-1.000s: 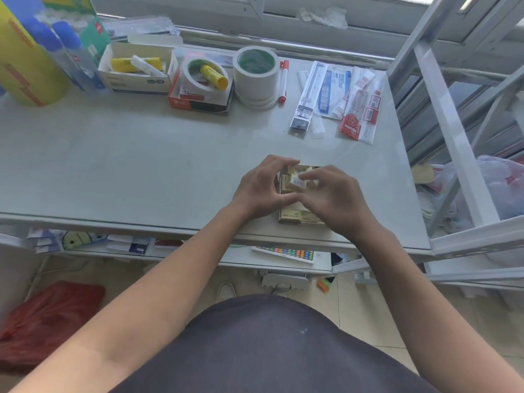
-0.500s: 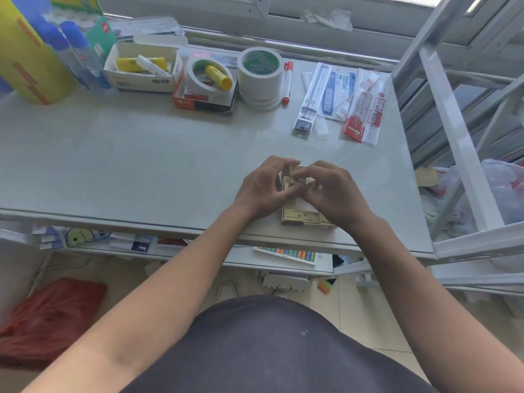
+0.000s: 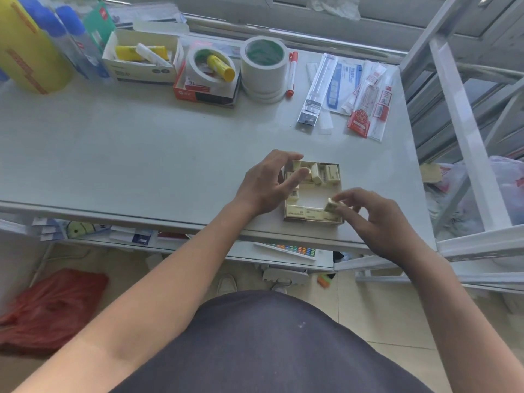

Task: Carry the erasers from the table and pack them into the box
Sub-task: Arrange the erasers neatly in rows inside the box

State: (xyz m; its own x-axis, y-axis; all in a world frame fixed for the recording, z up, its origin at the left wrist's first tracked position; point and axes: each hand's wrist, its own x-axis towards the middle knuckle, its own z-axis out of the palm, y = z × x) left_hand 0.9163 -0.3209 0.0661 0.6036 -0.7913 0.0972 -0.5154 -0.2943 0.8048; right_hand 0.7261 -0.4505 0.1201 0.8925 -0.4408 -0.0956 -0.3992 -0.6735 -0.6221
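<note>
A small open cardboard box [image 3: 317, 196] sits near the table's front edge. Several pale yellow wrapped erasers [image 3: 326, 173] lie inside, loose at the far end and in a row along the near wall; the middle floor is bare. My left hand [image 3: 268, 184] rests at the box's left side, its fingers apart and touching the erasers at the far left corner. My right hand [image 3: 374, 214] is at the box's near right corner, with one eraser [image 3: 331, 206] pinched between thumb and fingers just above the near row.
At the back of the table [image 3: 141, 154] stand tape rolls [image 3: 265, 66], a red marker [image 3: 292, 73], boxes of glue sticks [image 3: 141, 58] and packaged pens [image 3: 363, 100]. A white metal rack [image 3: 465, 137] rises at the right. A lower shelf holds a coloured abacus [image 3: 289, 248].
Both hands were cupped together over the box. They have separated: my right hand drew back to the near right corner with an eraser, and my left hand stays at the left side.
</note>
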